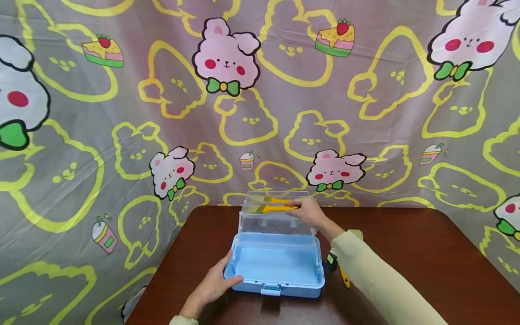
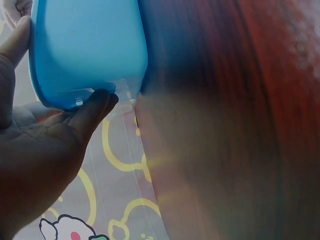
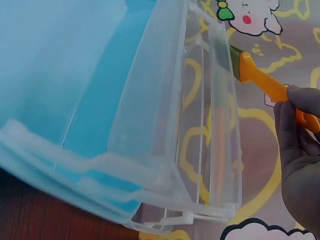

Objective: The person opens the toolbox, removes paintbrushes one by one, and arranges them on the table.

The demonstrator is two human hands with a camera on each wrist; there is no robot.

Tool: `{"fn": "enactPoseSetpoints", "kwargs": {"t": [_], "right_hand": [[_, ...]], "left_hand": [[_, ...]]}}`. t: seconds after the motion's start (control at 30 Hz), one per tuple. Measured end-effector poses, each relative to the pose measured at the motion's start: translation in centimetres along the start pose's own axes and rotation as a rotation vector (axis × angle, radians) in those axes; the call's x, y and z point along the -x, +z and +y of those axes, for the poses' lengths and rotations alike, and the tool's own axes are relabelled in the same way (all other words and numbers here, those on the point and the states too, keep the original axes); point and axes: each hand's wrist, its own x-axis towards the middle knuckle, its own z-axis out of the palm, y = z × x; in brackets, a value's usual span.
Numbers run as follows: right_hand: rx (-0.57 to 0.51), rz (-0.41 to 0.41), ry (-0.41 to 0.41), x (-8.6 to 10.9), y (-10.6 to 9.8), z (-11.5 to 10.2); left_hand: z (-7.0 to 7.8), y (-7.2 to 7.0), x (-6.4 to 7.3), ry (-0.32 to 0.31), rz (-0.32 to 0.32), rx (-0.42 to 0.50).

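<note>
A light blue storage box (image 1: 273, 266) with its clear lid and trays raised stands on the table. My left hand (image 1: 215, 280) grips the box's left end, thumb by the front rim and fingers along the outer side. My right hand (image 1: 306, 211) is over the upper clear tray (image 3: 226, 165), pinching the handle of a paintbrush (image 3: 267, 82) between thumb and fingers. Its bristles reach into the tray in the right wrist view. Another yellow-handled paintbrush (image 3: 220, 150) shows through the tray wall, lying lengthwise inside.
Right of the box, partly hidden under my right sleeve (image 1: 373, 275), lies another yellow-handled brush (image 1: 344, 277) on the dark brown table (image 1: 422, 253). A dark device sits at the right wrist. Behind the table hangs a cartoon-print cloth (image 1: 280, 104).
</note>
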Motion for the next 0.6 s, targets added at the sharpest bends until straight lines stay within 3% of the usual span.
{"fn": "enactPoseSetpoints", "kwargs": {"t": [0.17,0.4,0.6], "right_hand": [[-0.018,0.035,0.005,0.9,-1.0,-0.1],[-0.081,0.075,-0.062,2.6,-2.6,0.2],[-0.094,0.111,-0.028,4.5,-4.4,0.8]], "left_hand": [[0.0,0.0,0.0,0.007,0.002,0.01],[0.0,0.0,-0.1,0.016,0.007,0.02],[-0.2,0.2,0.0,0.008,0.007,0.013]]}}
